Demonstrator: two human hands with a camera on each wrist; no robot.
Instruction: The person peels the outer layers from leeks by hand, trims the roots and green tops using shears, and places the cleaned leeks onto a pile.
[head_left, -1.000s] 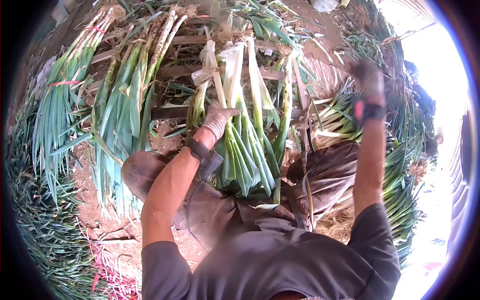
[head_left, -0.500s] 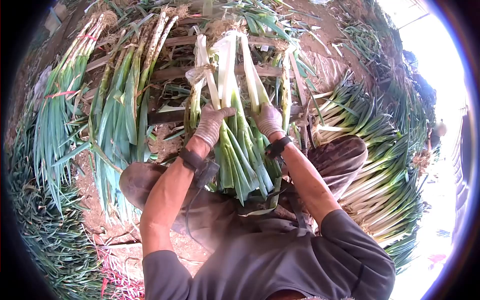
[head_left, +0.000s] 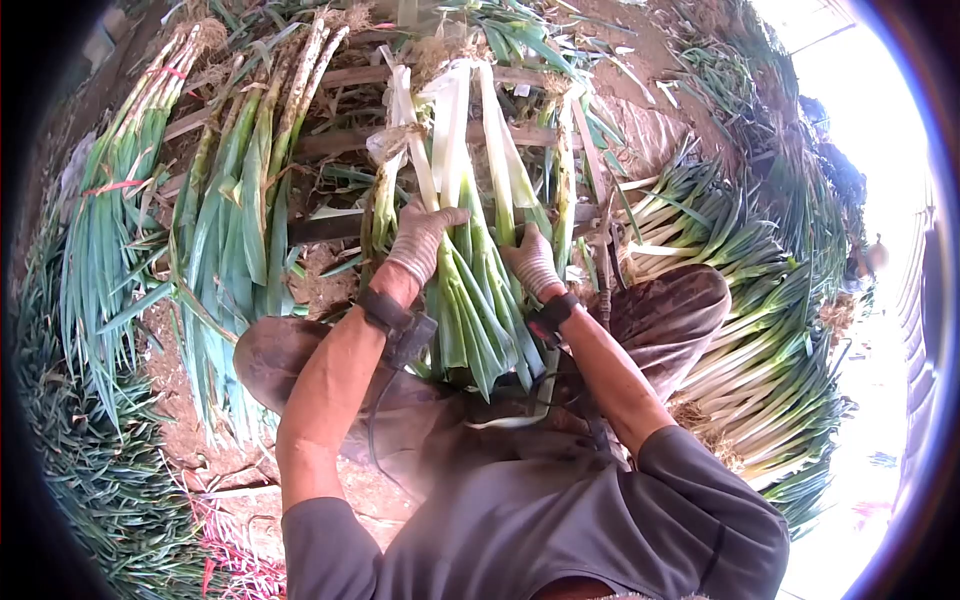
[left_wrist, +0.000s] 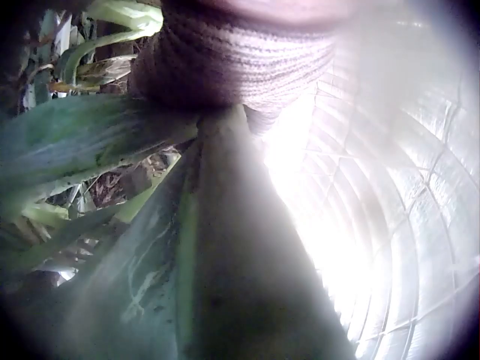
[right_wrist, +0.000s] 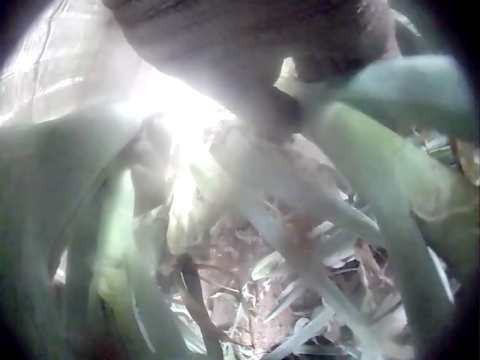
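In the head view a bunch of leeks (head_left: 453, 150) with white stems and green leaves lies between the person's knees, roots pointing away. The gloved left hand (head_left: 420, 238) grips its stems from the left, thumb across them. On the bunch's right side, the gloved right hand (head_left: 532, 260) curls round a leek where white turns green. The left wrist view shows the ribbed glove (left_wrist: 232, 60) above broad leaves (left_wrist: 240, 247). Dark and blurred, the right glove (right_wrist: 262, 52) sits over leaves (right_wrist: 375, 165) in the right wrist view; its fingertips are hidden.
Two tied or loose leek bundles (head_left: 110, 240) (head_left: 235, 220) lie at the left. A long row of leeks (head_left: 750, 350) lines the right side. Wooden slats (head_left: 340, 143) run behind the bunch. Pink ties (head_left: 240, 550) lie at lower left, beside piled green leaves (head_left: 100, 490).
The right hand has come from the far right, where it was raised, to the right side of the bunch. The left hand has kept its grip.
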